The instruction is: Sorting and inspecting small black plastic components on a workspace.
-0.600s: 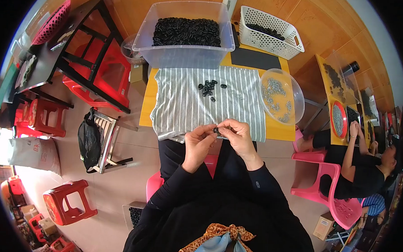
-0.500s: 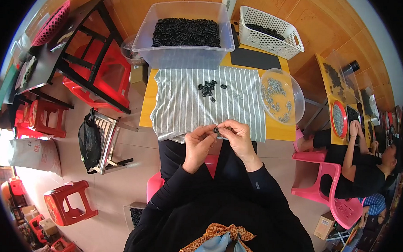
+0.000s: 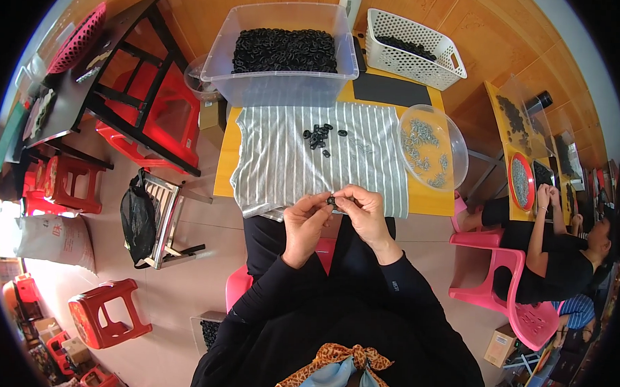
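Above the near edge of the striped grey cloth, my left hand pinches a small black oval part. My right hand meets it from the other side, thumb and forefinger closed on the same part. Whether the right fingers also hold a tiny metal piece is too small to tell. Farther out on the cloth lies a loose pile of black oval parts, with a few thin metal pieces to its right.
Behind the cloth stands a clear bin of black parts, beside a white perforated basket. A round clear tray with small metal pieces sits at the table's right edge. A person works at another table to the right; stools stand left.
Both hands stay in nearly the same place, with only slight finger movement at the black part. The view has shifted a little.
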Available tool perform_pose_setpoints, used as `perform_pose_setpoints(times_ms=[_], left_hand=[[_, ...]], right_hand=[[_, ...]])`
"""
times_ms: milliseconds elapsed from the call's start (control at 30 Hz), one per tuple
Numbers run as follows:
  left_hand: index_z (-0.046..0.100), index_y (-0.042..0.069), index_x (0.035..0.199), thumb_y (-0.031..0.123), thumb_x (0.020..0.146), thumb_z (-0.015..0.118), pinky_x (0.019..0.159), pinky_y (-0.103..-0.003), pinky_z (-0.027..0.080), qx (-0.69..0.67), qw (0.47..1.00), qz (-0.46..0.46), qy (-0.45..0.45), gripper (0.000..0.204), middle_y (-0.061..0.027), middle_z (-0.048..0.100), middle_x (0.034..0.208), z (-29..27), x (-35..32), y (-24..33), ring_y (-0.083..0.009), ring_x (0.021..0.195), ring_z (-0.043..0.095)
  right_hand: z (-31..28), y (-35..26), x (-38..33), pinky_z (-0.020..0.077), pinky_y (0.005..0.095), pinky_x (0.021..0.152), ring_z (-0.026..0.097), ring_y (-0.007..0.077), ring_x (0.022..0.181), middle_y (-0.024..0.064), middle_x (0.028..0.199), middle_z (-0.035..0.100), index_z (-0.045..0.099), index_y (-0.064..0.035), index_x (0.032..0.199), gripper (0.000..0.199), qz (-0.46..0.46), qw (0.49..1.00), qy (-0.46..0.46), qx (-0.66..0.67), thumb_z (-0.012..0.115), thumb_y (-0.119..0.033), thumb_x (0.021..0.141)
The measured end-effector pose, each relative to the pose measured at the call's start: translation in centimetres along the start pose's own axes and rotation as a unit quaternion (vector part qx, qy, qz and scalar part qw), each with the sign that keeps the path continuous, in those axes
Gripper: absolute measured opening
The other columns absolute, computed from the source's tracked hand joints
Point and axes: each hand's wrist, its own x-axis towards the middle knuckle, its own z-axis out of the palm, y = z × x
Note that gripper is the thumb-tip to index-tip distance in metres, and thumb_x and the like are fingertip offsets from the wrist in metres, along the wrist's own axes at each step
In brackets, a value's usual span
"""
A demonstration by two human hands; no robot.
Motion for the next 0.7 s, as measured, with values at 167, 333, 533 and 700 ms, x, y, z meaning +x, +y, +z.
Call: perform_pose_setpoints(times_ms=[167, 333, 533, 700], left_hand=[[0.063, -0.006, 0.107, -0.007, 0.083, 0.058, 0.058, -0.020, 0.045, -0.008, 1.000, -0.015, 0.003, 0.024, -0.0066, 0.063, 0.079, -0.4, 0.2, -0.3, -0.0096, 0.064, 0.056], [0.063, -0.005, 0.107, -0.005, 0.084, 0.059, 0.057, -0.020, 0.045, -0.028, 0.999, -0.028, -0.009, 0.023, -0.0055, 0.063, 0.080, -0.2, 0.2, -0.2, -0.0082, 0.063, 0.055], [0.063, -0.004, 0.104, -0.005, 0.084, 0.060, 0.057, -0.019, 0.044, -0.037, 0.999, -0.014, -0.006, 0.020, -0.0035, 0.064, 0.079, 0.3, 0.0, 0.1, -0.0063, 0.062, 0.054], [0.063, -0.004, 0.102, -0.004, 0.086, 0.059, 0.057, -0.018, 0.043, -0.037, 0.999, 0.003, 0.003, 0.017, -0.0027, 0.063, 0.078, 0.8, -0.4, 0.4, -0.0052, 0.062, 0.053]], right_hand=[[0.2, -1.0, 0.0, 0.0453, 0.0206, 0.062, 0.056, 0.0072, 0.067, 0.0022, 0.080, 0.059, 0.062, 0.0034, 0.097, 0.014, -0.054, 0.997, -0.049, 0.022, 0.060, 0.006, 0.083], [0.0, -0.3, -0.6, 0.0478, 0.0225, 0.065, 0.058, 0.0107, 0.072, 0.0051, 0.085, 0.056, 0.061, 0.0036, 0.102, 0.021, -0.101, 0.994, -0.028, -0.031, 0.060, 0.008, 0.081], [0.8, -0.5, -0.8, 0.0464, 0.0236, 0.063, 0.057, 0.0123, 0.072, 0.0062, 0.084, 0.057, 0.061, 0.0027, 0.102, 0.021, -0.163, 0.985, 0.003, -0.057, 0.060, 0.007, 0.081], [1.4, -0.7, -1.3, 0.0458, 0.0238, 0.062, 0.056, 0.0129, 0.068, 0.0064, 0.082, 0.058, 0.060, 0.0028, 0.100, 0.019, -0.186, 0.976, 0.039, -0.103, 0.060, 0.007, 0.081]])
